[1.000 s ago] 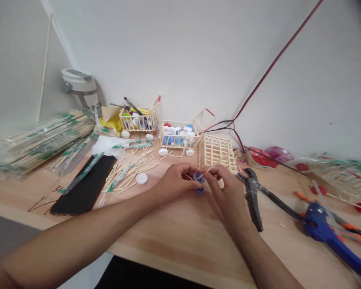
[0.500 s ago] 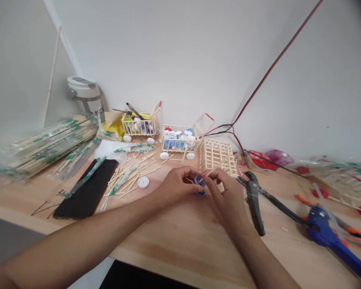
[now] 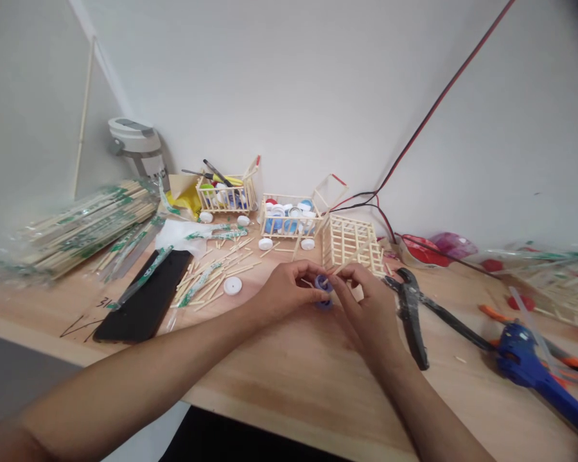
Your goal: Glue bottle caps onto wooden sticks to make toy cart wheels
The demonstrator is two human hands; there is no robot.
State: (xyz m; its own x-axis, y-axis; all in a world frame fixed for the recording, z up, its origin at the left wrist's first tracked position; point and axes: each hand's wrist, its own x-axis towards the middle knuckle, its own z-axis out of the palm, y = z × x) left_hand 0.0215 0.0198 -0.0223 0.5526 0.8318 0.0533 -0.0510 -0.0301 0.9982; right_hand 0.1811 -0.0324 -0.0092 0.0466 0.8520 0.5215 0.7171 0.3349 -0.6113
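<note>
Hands: together, the left hand (image 3: 289, 287) and right hand (image 3: 368, 309) almost meeting, raised over the wooden surface (image 3: 270, 391).
Left hand: fingertips pinch two blue plastic caps (image 3: 324, 283), one above the other.
Right hand: fingertips grip a thin wooden stick (image 3: 341, 270), its end at the caps.
Caps: between the hands, held off the surface.
12 o'clock: a lattice panel of wooden sticks (image 3: 351, 247), just beyond the hands.
11 o'clock: a stick cart filled with bottle caps (image 3: 289, 218).
9 o'clock: a white cap (image 3: 232, 285) beside loose sticks (image 3: 207, 279).
3 o'clock: black pliers (image 3: 409, 317).
4 o'clock: a blue glue gun (image 3: 517, 353).
</note>
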